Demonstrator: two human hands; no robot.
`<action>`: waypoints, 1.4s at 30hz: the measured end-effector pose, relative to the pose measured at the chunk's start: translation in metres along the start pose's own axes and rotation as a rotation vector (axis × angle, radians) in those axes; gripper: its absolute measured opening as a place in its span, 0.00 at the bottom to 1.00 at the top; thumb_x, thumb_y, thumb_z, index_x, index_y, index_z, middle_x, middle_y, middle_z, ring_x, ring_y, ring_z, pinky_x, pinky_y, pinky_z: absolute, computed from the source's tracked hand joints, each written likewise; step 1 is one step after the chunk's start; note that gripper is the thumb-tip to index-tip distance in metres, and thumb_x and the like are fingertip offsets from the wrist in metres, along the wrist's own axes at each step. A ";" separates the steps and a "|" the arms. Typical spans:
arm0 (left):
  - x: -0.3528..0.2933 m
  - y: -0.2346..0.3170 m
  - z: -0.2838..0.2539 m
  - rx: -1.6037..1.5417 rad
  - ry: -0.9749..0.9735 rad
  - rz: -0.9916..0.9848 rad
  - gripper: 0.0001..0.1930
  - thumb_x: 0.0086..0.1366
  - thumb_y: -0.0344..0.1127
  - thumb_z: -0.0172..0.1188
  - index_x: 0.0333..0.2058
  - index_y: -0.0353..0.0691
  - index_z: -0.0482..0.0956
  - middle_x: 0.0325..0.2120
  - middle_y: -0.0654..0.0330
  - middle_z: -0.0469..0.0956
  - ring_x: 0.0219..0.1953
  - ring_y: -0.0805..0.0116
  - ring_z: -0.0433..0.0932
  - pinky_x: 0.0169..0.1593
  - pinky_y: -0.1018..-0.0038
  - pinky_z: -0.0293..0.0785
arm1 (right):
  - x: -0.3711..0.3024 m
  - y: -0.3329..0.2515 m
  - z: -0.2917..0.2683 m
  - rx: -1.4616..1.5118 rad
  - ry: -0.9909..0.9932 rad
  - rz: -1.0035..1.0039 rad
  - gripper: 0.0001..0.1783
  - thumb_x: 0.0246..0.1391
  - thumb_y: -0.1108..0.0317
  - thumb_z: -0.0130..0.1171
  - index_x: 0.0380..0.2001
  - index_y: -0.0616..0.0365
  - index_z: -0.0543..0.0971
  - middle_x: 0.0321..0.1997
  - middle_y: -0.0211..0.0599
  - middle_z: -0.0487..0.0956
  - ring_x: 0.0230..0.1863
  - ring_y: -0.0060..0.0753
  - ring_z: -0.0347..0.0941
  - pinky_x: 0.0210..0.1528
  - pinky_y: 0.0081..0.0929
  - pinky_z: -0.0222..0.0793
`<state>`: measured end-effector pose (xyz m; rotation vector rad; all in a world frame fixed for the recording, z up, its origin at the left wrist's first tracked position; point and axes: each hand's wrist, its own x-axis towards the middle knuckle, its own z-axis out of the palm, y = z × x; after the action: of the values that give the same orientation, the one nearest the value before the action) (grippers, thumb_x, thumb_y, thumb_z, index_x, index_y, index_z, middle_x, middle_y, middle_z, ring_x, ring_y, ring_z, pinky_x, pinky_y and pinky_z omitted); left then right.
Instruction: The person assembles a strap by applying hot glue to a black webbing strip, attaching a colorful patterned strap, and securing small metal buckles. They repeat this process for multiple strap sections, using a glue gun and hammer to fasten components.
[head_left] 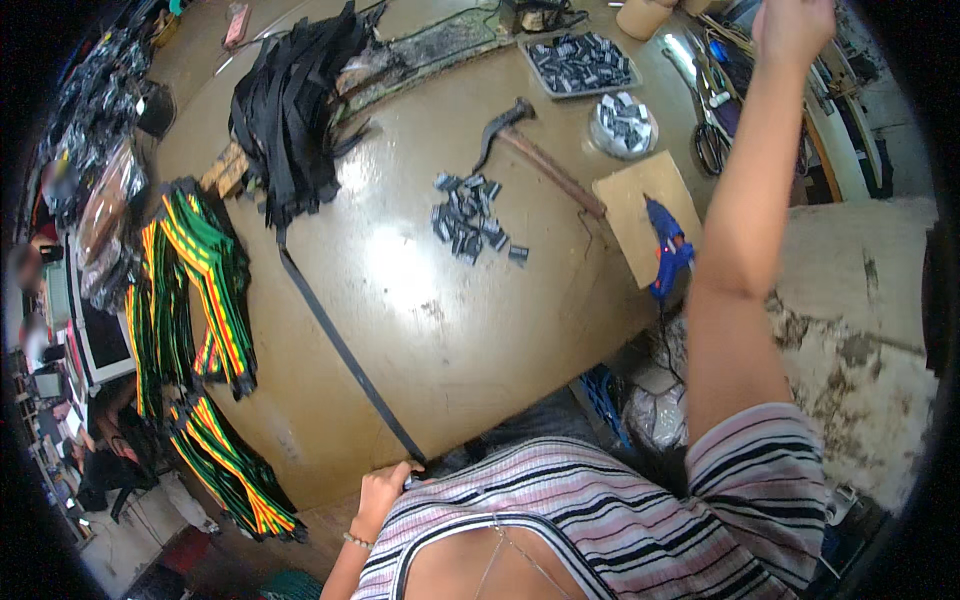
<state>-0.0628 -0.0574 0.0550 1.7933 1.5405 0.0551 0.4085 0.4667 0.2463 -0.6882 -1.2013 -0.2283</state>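
At the table's near edge, my left hand [383, 492] is closed on the end of a black strap [345, 345]. This strap stretches across the table to a thick bundle of black straps [300, 110]. My right arm reaches far out to the right, and my right hand [795, 32] is at the top edge of the picture. Its fingers look curled and are partly cut off, so what they hold, if anything, cannot be made out. A loose pile of small dark labels with pale edges [467, 217] lies mid-table, between the strap and a hammer [550, 170].
A blue glue gun [668, 248] rests on a tan board [615, 190] at the right. Behind it stand a round tub [624, 126] and a tray [553, 90] of small pieces. Scissors [710, 148] lie farther right. Green, yellow and red striped straps [200, 270] are stacked left.
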 end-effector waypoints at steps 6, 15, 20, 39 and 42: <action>-0.049 -0.021 0.061 -0.230 0.321 0.054 0.09 0.56 0.35 0.70 0.24 0.41 0.79 0.22 0.56 0.81 0.20 0.60 0.80 0.25 0.68 0.74 | -0.177 -0.115 -0.075 -0.043 -0.247 0.709 0.17 0.51 0.82 0.59 0.47 0.64 0.80 0.46 0.38 0.82 0.45 0.31 0.78 0.50 0.28 0.73; -0.038 -0.029 0.220 -0.326 0.220 -0.050 0.12 0.65 0.44 0.61 0.30 0.41 0.81 0.27 0.47 0.81 0.28 0.49 0.82 0.32 0.63 0.76 | -0.287 -0.076 -0.092 0.641 0.081 1.284 0.24 0.50 0.92 0.48 0.53 0.71 0.69 0.52 0.52 0.75 0.54 0.48 0.76 0.60 0.43 0.74; 0.002 -0.047 0.249 -0.229 0.462 -0.146 0.14 0.65 0.45 0.61 0.34 0.39 0.83 0.28 0.45 0.81 0.32 0.45 0.82 0.36 0.57 0.77 | -0.304 -0.070 -0.086 0.600 0.133 1.399 0.33 0.45 0.92 0.40 0.60 0.71 0.60 0.60 0.59 0.65 0.61 0.59 0.67 0.64 0.55 0.65; 0.107 -0.171 0.203 0.187 -0.045 -0.199 0.25 0.65 0.55 0.55 0.49 0.40 0.80 0.40 0.44 0.82 0.43 0.45 0.82 0.47 0.57 0.77 | -0.345 -0.262 -0.090 0.127 -0.669 1.031 0.12 0.67 0.71 0.50 0.47 0.64 0.78 0.51 0.35 0.78 0.47 0.25 0.76 0.45 0.23 0.76; 0.116 -0.195 0.209 0.176 0.001 -0.170 0.25 0.65 0.55 0.55 0.49 0.41 0.80 0.40 0.44 0.82 0.43 0.45 0.81 0.47 0.57 0.77 | -0.358 -0.307 -0.106 0.189 -0.817 1.031 0.11 0.67 0.72 0.50 0.46 0.66 0.78 0.47 0.37 0.80 0.44 0.25 0.77 0.43 0.22 0.75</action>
<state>-0.0912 -0.0656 -0.2521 1.7872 1.7379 -0.1667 0.2031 0.0963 0.0133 -1.1915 -1.4272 1.1057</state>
